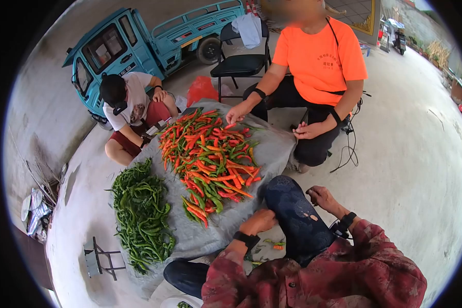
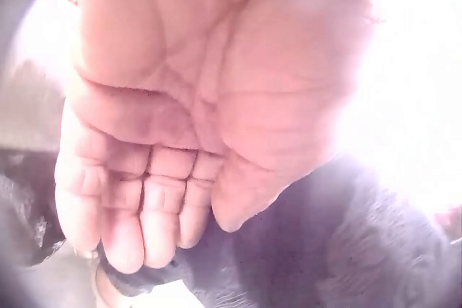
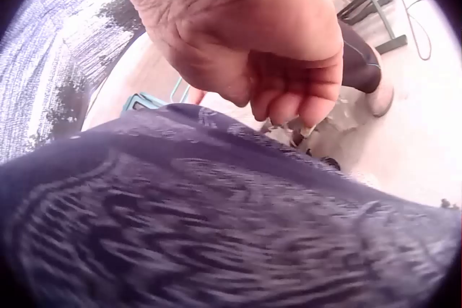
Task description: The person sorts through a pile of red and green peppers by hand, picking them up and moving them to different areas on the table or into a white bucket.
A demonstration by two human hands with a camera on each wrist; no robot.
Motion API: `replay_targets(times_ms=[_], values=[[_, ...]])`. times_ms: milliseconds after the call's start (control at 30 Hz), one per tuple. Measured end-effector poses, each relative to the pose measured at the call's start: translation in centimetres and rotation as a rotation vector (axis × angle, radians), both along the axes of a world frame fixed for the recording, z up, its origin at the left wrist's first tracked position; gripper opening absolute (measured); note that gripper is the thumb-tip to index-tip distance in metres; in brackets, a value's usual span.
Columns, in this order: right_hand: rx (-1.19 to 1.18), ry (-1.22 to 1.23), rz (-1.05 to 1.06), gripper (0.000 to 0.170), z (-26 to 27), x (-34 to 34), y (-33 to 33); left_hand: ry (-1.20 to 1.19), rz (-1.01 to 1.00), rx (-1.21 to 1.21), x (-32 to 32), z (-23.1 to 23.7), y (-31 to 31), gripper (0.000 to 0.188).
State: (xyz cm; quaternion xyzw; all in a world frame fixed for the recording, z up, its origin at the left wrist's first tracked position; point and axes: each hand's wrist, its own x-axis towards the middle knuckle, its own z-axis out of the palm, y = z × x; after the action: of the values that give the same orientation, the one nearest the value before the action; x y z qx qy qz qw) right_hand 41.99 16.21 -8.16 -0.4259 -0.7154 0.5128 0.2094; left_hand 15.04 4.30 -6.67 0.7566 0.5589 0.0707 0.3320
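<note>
My left hand [image 1: 259, 222] is beside the bent knee in dark patterned trousers [image 1: 299, 220], near the edge of the grey sheet [image 1: 269, 149]. In the left wrist view its palm [image 2: 195, 98] faces the camera, with relaxed fingers and nothing in them. Over the other side of the same knee hangs my right hand [image 1: 323, 199]; the right wrist view shows its fingers [image 3: 285, 106] loosely curled above the trouser cloth, holding nothing visible. A heap of mixed red and green chili peppers [image 1: 215, 164] lies on the sheet, beyond my left hand. Left of it is a pile of green chili peppers [image 1: 141, 215].
Across the sheet sits a person in an orange shirt [image 1: 321, 56], one hand at the red peppers. Another person [image 1: 136, 97] crouches at the far left. A folding chair [image 1: 241, 64], a blue cargo tricycle [image 1: 138, 49] and a small stool [image 1: 100, 259] stand around.
</note>
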Motion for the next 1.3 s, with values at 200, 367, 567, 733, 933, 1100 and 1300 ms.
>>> replay_targets(times_ms=[200, 367, 567, 733, 933, 1100, 1300], values=[[0.612, 0.037, -0.045, 0.025, 5.5, -6.1, -3.3, -0.308, 0.224, 0.312, 0.3, 15.6, -3.9, 0.023], [0.77, -0.089, 0.044, 0.034, 5.2, -7.0, -3.2, -0.667, 0.334, 0.666, 2.0, 26.9, -6.3, 0.025], [0.724, -0.053, 0.024, 0.032, 5.2, -7.4, -3.4, -1.133, -0.058, 0.602, 4.5, 30.9, -7.7, 0.042], [0.697, -0.044, 0.024, 0.031, 5.2, -7.5, -3.6, -1.226, -0.112, 0.575, 6.6, 29.3, -5.9, 0.04], [0.697, 0.054, 0.047, 0.028, 4.5, -7.8, -3.2, -1.262, -0.075, 0.594, 7.7, 28.7, -5.6, 0.039], [0.648, 0.039, 0.059, 0.027, 5.2, -8.1, -3.6, -1.227, -0.05, 0.631, 7.7, 28.8, -5.4, 0.038], [0.738, -0.042, 0.118, 0.026, 4.4, -7.5, -3.3, -1.141, -0.046, 0.662, 7.4, 29.7, -5.2, 0.037]])
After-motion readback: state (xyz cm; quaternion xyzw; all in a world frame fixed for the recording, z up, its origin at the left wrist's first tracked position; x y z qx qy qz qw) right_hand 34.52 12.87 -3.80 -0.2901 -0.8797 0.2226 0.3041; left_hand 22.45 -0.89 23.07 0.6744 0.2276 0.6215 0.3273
